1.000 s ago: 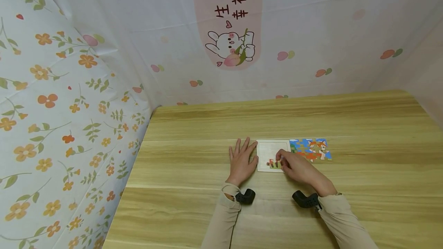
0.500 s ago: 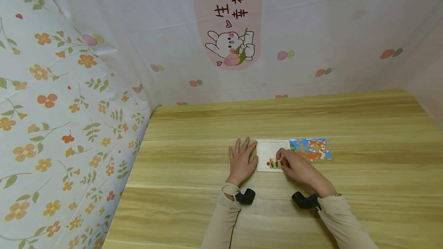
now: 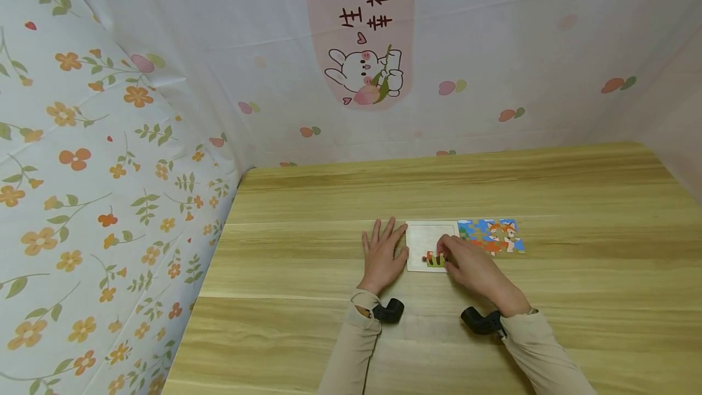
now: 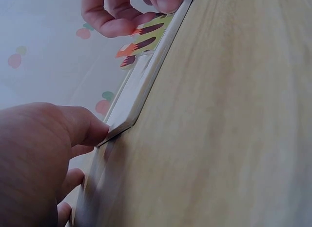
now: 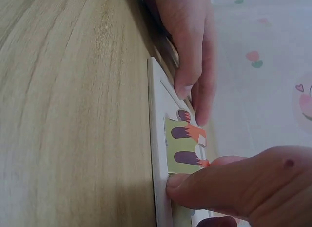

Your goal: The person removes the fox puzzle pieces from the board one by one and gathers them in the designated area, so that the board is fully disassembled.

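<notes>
A white puzzle tray (image 3: 425, 236) lies flat on the wooden table. At its near right part is a green puzzle piece (image 3: 435, 259) with dark and orange shapes, also in the left wrist view (image 4: 147, 39). My right hand (image 3: 476, 266) bends over that side of the tray. Its thumb (image 5: 179, 182) and curled fingers pinch the green piece at its right end, which they partly hide. My left hand (image 3: 382, 261) lies on the table with fingers spread, its thumb and index fingertip touching the tray's left edge.
Right of the tray lie several joined-looking puzzle pieces (image 3: 498, 236) with foxes on blue, partly behind the right hand. A patterned curtain (image 3: 263, 108) stands along the table's far edge, another floral one (image 3: 109, 200) at the left.
Almost nothing differs: the right wrist and forearm have shifted very slightly to the left, while the left hand and tray keep their places.
</notes>
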A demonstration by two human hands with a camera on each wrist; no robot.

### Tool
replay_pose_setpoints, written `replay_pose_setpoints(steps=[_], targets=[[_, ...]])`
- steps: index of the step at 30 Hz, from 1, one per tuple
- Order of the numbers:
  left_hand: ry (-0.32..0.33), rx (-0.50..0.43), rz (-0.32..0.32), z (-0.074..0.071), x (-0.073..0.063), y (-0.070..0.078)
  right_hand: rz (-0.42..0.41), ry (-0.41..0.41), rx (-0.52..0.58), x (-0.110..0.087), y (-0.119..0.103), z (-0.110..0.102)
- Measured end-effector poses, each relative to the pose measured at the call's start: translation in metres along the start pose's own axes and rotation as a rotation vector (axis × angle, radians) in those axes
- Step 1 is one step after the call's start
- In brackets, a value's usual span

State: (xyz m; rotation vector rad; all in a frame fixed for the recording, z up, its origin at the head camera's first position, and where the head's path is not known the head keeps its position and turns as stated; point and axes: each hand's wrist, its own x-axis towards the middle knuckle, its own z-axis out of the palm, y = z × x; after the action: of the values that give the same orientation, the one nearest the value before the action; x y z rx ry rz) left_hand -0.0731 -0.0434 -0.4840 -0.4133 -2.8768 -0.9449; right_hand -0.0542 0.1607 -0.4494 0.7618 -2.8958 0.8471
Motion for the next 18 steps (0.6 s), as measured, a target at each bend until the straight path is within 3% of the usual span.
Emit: replay_pose_setpoints(steps=[18], targets=[[-0.001,-0.001,-0.001,-0.0002,-0.0003,0.0005,0.006,0.076,0.041,0.0003,0.0035,0.0046]])
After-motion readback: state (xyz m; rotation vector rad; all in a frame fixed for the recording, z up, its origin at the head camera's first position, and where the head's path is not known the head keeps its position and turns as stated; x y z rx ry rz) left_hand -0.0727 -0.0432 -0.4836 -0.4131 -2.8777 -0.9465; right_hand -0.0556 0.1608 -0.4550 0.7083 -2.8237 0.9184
